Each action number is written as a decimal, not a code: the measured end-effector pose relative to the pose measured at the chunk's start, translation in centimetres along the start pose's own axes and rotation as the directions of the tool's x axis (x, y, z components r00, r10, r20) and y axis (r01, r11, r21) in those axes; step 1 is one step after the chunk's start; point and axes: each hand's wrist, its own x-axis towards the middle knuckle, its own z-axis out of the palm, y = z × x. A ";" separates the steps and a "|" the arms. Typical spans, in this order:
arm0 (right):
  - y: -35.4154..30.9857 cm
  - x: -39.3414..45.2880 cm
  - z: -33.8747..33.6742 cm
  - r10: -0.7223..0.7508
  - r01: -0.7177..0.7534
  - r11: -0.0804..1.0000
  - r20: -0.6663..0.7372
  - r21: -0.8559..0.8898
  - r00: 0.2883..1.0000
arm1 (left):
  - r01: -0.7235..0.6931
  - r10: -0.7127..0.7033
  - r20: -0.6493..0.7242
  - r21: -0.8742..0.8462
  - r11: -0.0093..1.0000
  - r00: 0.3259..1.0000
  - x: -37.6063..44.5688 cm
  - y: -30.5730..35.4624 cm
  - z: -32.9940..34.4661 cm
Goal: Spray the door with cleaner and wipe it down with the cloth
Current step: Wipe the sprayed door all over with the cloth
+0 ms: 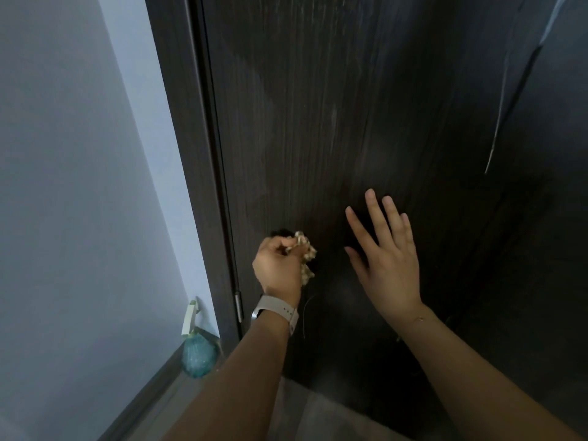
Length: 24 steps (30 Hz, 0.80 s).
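Door [350, 106] dark, left hand [276, 268] grip clenched around cloth [307, 253], right hand [386, 249] grip released, fingers spread flat

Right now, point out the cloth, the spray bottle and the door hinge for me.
cloth [306, 253], head view, on the bunched fabric showing beside the left hand.
spray bottle [199, 358], head view, on its teal body by the wall.
door hinge [238, 306], head view, on the metal barrel.

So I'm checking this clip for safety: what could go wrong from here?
The cloth is bunched small in the left hand, so wiping may leave streaks on the door. The spray bottle stands on the floor by the frame and could get kicked over.
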 end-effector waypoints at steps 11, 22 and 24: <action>0.2 1.3 -1.4 -0.231 0.237 0.968 0.085 -0.077 0.969 | -0.336 0.325 -0.122 -0.088 0.938 0.938 3.1 4.0 -0.3; 1.2 14.1 -7.3 -0.693 0.725 0.613 0.227 -0.314 0.684 | -0.254 0.168 -0.395 -0.175 0.951 0.903 6.9 0.8 -1.6; 2.0 15.2 -8.1 -0.682 0.723 0.596 0.254 -0.350 0.686 | -0.189 0.106 -0.404 -0.172 0.967 0.909 6.4 -0.6 -1.4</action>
